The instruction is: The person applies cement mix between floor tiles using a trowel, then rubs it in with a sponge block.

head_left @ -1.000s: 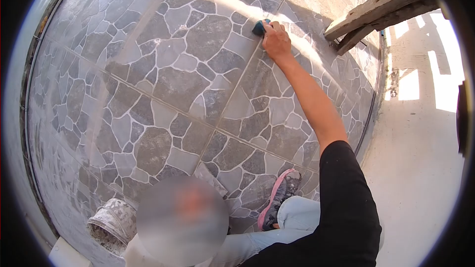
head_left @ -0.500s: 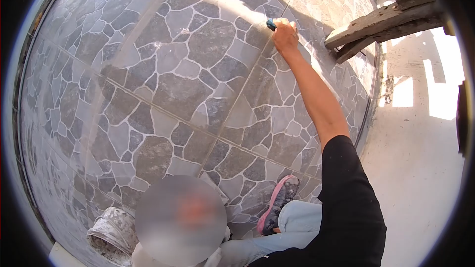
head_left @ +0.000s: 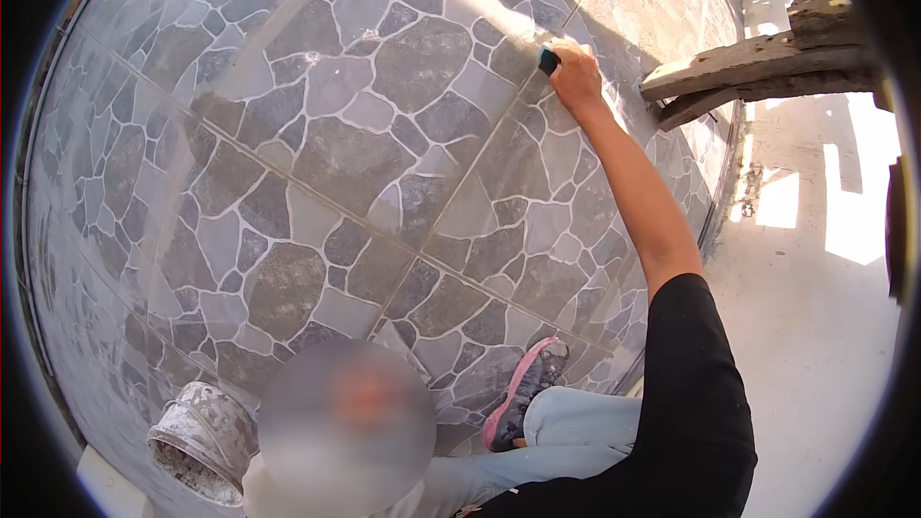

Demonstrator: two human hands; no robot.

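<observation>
My right hand (head_left: 578,77) is closed around a small dark teal object (head_left: 549,59), which shows at the fingertips, low against the stone-patterned tile floor (head_left: 422,62). Most of the object is hidden in the hand, so its exact kind cannot be told. The hand is beside a straight joint between tiles, near the edge of a sunlit strip. My right arm reaches out in a black sleeve. My left hand does not show; a blurred round patch covers part of the bottom of the view.
A dirty bucket (head_left: 203,441) lies tilted at the lower left. A shoe with a pink sole (head_left: 526,393) and light blue trousers (head_left: 580,419) are below. Rough wooden beams (head_left: 758,65) stand at the upper right, beside a pale surface (head_left: 791,345).
My right hand, still holding the teal object, appears slightly farther right and lower. The whole view has shifted a little, with the bucket and shoe now farther left.
</observation>
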